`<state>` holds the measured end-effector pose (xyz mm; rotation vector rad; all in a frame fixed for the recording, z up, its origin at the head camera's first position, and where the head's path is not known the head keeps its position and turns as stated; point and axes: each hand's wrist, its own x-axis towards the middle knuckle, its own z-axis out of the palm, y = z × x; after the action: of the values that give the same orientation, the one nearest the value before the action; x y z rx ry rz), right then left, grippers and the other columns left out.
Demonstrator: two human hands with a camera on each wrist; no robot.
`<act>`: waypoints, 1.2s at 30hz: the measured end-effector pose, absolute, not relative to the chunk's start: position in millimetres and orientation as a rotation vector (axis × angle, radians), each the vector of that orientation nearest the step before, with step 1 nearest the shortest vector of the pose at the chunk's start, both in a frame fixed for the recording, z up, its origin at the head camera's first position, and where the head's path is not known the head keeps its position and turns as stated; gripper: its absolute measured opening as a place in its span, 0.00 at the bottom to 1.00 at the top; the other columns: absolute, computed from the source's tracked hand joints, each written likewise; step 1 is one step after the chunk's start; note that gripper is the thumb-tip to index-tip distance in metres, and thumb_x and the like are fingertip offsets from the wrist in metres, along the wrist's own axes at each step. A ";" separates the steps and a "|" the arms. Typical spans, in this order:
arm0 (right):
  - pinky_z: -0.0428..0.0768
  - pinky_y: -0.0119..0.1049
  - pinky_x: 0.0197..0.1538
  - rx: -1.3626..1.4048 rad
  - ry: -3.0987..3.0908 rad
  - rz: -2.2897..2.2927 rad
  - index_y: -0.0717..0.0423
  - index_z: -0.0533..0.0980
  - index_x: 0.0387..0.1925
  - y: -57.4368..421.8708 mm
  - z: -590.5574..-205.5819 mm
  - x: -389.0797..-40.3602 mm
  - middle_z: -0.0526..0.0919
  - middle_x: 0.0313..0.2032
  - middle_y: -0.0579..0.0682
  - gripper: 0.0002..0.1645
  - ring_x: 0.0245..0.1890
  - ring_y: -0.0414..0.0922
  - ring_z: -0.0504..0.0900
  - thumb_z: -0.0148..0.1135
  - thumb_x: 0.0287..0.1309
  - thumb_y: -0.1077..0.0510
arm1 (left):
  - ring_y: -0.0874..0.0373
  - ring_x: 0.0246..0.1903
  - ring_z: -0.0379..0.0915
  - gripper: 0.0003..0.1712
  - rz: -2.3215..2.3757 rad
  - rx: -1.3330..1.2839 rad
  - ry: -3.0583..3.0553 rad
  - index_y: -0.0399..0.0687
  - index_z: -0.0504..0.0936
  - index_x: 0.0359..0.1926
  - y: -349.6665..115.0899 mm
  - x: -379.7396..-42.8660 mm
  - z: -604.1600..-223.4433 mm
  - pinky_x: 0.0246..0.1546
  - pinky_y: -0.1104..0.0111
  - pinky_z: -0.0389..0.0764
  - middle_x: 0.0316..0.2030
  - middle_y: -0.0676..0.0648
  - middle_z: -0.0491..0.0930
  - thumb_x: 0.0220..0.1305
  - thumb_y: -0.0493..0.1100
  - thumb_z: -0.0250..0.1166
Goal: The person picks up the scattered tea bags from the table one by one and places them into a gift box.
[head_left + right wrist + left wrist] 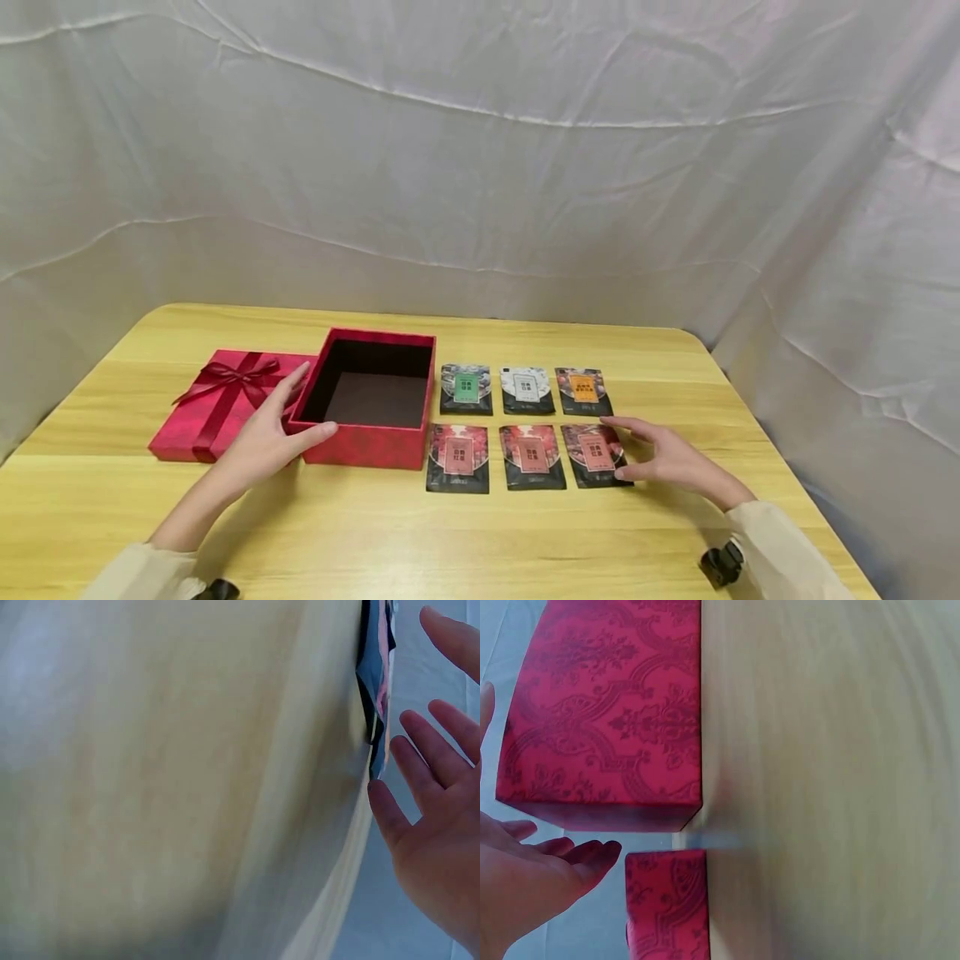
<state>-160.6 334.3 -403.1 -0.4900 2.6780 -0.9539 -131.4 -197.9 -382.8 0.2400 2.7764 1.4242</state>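
A red patterned gift box (367, 447) stands with its top off, showing a dark inside. My left hand (262, 437) is at its left front corner, thumb near the front rim and fingers spread along the left side. In the left wrist view the fingers (592, 859) extend between the box (604, 712) and the lid (667, 904). My right hand (667, 454) hovers at the right edge of a red-labelled tea sachet (596, 454), thumb and fingers apart. The right wrist view shows its fingers (424, 769) spread beside the sachets' edges (373, 675).
The bow-tied red lid (225, 404) lies left of the box. Two more red-labelled sachets (458, 458) (533, 457) share the front row. Behind them lie a green-labelled sachet (466, 388), a white one (527, 389) and an orange-labelled one (583, 390). Pale cloth hangs behind the wooden table (420, 542).
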 end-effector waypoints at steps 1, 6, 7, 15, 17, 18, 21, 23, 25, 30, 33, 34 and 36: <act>0.59 0.69 0.60 -0.499 2.668 -0.963 0.60 0.66 0.67 334.4 -404.6 -161.3 0.66 0.64 0.69 0.49 0.63 0.70 0.62 0.76 0.44 0.51 | 0.28 0.66 0.48 0.57 1.414 0.229 2.779 0.45 0.43 0.76 -196.4 -131.1 -383.8 0.56 0.31 0.57 0.70 0.29 0.51 0.58 0.52 0.70; 0.54 0.67 0.63 -0.543 2.615 -1.013 0.62 0.65 0.68 334.5 -409.2 -163.6 0.66 0.64 0.69 0.51 0.65 0.69 0.60 0.77 0.42 0.54 | 0.28 0.66 0.48 0.58 1.402 0.182 2.786 0.45 0.43 0.76 -189.2 -129.7 -386.0 0.55 0.31 0.59 0.70 0.28 0.50 0.57 0.53 0.71; 0.54 0.66 0.64 -0.549 2.605 -1.020 0.62 0.64 0.68 334.7 -409.5 -163.7 0.65 0.64 0.69 0.52 0.65 0.69 0.60 0.77 0.41 0.54 | 0.28 0.66 0.48 0.58 1.409 0.171 2.786 0.45 0.43 0.76 -188.2 -129.7 -386.2 0.55 0.31 0.59 0.70 0.28 0.50 0.57 0.53 0.70; 0.52 0.62 0.65 -0.589 2.514 -1.037 0.63 0.59 0.70 337.0 -410.2 -165.7 0.61 0.66 0.70 0.57 0.67 0.68 0.56 0.78 0.40 0.55 | 0.29 0.67 0.46 0.57 1.486 0.123 2.754 0.46 0.45 0.76 -186.3 -130.1 -386.6 0.56 0.31 0.57 0.71 0.30 0.49 0.57 0.53 0.71; 0.50 0.65 0.65 -0.595 2.501 -1.035 0.63 0.58 0.71 337.5 -410.8 -166.4 0.60 0.66 0.70 0.58 0.67 0.69 0.55 0.78 0.39 0.55 | 0.29 0.67 0.46 0.57 1.497 0.120 2.747 0.47 0.45 0.76 -186.2 -129.2 -386.5 0.56 0.32 0.57 0.71 0.30 0.49 0.57 0.52 0.71; 0.49 0.67 0.64 -0.601 2.499 -1.028 0.63 0.58 0.71 337.7 -411.3 -166.7 0.60 0.66 0.70 0.59 0.66 0.70 0.55 0.78 0.39 0.55 | 0.29 0.67 0.46 0.57 1.501 0.117 2.744 0.47 0.45 0.76 -186.1 -128.8 -386.3 0.56 0.32 0.57 0.71 0.30 0.49 0.57 0.52 0.71; 0.48 0.70 0.63 -0.622 2.496 -1.012 0.64 0.58 0.71 337.5 -413.0 -167.1 0.61 0.66 0.71 0.59 0.66 0.70 0.55 0.79 0.38 0.55 | 0.30 0.67 0.45 0.57 1.512 0.115 2.732 0.47 0.44 0.76 -186.3 -128.5 -385.6 0.56 0.32 0.57 0.71 0.30 0.48 0.57 0.52 0.71; 0.49 0.70 0.63 -0.638 2.511 -0.988 0.64 0.58 0.70 337.2 -413.5 -166.9 0.60 0.66 0.71 0.60 0.66 0.71 0.55 0.79 0.37 0.55 | 0.30 0.68 0.44 0.57 1.521 0.115 2.727 0.48 0.44 0.76 -186.3 -129.0 -385.0 0.57 0.32 0.57 0.71 0.31 0.48 0.57 0.53 0.71; 0.51 0.71 0.62 -0.652 2.537 -0.959 0.64 0.59 0.70 336.2 -413.2 -166.4 0.60 0.66 0.71 0.59 0.65 0.71 0.55 0.79 0.36 0.55 | 0.30 0.68 0.44 0.57 1.528 0.116 2.724 0.47 0.44 0.76 -186.4 -129.5 -384.8 0.57 0.32 0.56 0.71 0.31 0.48 0.57 0.53 0.71; 0.52 0.72 0.60 -0.660 2.585 -0.901 0.63 0.61 0.69 333.7 -412.2 -164.9 0.60 0.66 0.71 0.58 0.64 0.72 0.55 0.79 0.35 0.55 | 0.30 0.68 0.44 0.57 1.532 0.113 2.724 0.48 0.44 0.76 -186.9 -129.9 -385.2 0.57 0.31 0.56 0.71 0.31 0.48 0.57 0.53 0.70; 0.52 0.72 0.60 -0.662 2.592 -0.897 0.63 0.62 0.69 332.8 -411.6 -164.2 0.61 0.66 0.70 0.58 0.65 0.72 0.55 0.79 0.35 0.55 | 0.30 0.68 0.44 0.57 1.539 0.114 2.719 0.48 0.44 0.76 -187.0 -130.1 -385.9 0.57 0.31 0.55 0.71 0.31 0.48 0.57 0.53 0.71; 0.52 0.73 0.60 -0.664 2.597 -0.888 0.63 0.62 0.68 332.7 -411.5 -164.0 0.61 0.66 0.70 0.57 0.65 0.72 0.55 0.79 0.35 0.55 | 0.31 0.68 0.44 0.57 1.543 0.115 2.718 0.48 0.44 0.76 -187.0 -130.1 -386.2 0.57 0.31 0.55 0.71 0.31 0.48 0.57 0.53 0.71; 0.53 0.73 0.59 -0.669 2.604 -0.879 0.63 0.63 0.68 332.1 -410.7 -163.3 0.60 0.66 0.70 0.57 0.64 0.72 0.55 0.79 0.35 0.55 | 0.31 0.68 0.44 0.57 1.548 0.116 2.718 0.47 0.45 0.76 -186.9 -130.3 -386.8 0.57 0.31 0.55 0.71 0.31 0.48 0.57 0.53 0.71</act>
<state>-163.3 332.1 -410.7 -0.6694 2.6042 -0.8785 -130.3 -186.9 -386.8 0.1157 2.7175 1.5478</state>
